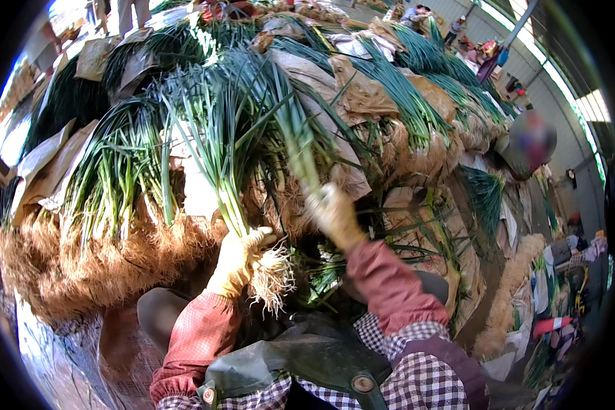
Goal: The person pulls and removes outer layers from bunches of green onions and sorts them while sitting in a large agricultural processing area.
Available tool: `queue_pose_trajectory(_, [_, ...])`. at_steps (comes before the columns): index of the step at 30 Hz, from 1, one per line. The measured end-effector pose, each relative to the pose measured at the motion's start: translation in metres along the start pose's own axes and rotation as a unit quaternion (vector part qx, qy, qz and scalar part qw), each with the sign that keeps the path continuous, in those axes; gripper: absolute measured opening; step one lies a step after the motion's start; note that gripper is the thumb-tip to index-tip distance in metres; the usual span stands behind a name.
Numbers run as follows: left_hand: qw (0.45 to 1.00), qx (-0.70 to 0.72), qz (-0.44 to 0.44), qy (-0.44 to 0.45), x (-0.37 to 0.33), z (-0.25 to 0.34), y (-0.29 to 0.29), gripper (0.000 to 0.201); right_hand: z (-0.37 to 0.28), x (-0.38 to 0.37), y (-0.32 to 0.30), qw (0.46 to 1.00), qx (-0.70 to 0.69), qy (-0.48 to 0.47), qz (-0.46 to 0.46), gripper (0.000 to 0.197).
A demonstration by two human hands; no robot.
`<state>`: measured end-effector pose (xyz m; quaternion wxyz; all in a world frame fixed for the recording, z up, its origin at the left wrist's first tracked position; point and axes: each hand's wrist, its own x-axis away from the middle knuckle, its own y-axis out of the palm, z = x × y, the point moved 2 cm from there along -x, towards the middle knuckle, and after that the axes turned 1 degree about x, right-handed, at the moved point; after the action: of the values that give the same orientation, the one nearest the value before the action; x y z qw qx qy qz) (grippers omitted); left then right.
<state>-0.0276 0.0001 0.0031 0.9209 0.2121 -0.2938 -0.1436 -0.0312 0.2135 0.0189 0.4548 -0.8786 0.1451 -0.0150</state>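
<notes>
My left hand (234, 265), in a yellowish work glove, is closed around the lower stalks of a bunch of green onions (227, 184). Pale, stringy roots (273, 277) stick out beside that glove, while the long green leaves lean away onto the pile. To the right, my gloved right hand (336, 217) is smeared by motion. Its fingers look wrapped round the base of some more green onion stalks (302, 154), also blurred, whose leaves reach up toward the heap. The roots at that hand cannot be made out.
A long row of green onions (116, 178) with brown roots lies ahead at the left. More bundles (417, 116) are heaped behind, with brown sacking (362, 89) among them. Loose leaves lie on sacking (458, 273) at the right. Another person (526, 143) is at the far right.
</notes>
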Motion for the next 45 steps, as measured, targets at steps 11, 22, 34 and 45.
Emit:
queue_pose_trajectory(11, [0.999, 0.018, -0.012, 0.029, 0.003, -0.019, 0.0, 0.01, -0.02, 0.049, 0.04, 0.917, -0.363, 0.133, -0.097, 0.026])
queue_pose_trajectory(22, [0.995, -0.062, 0.051, 0.061, -0.005, -0.034, -0.017, 0.017, 0.02, 0.017, 0.076, 0.986, -0.113, 0.122, -0.001, 0.031])
queue_pose_trajectory(34, [0.977, 0.136, -0.164, 0.014, -0.008, -0.052, -0.008, 0.024, -0.031, 0.056, 0.043, 0.758, -0.623, 0.173, -0.088, 0.012])
queue_pose_trajectory(45, [0.982, 0.155, -0.087, 0.069, 0.004, -0.04, -0.001, 0.011, -0.047, 0.042, 0.044, 0.94, -0.277, 0.159, -0.12, 0.017])
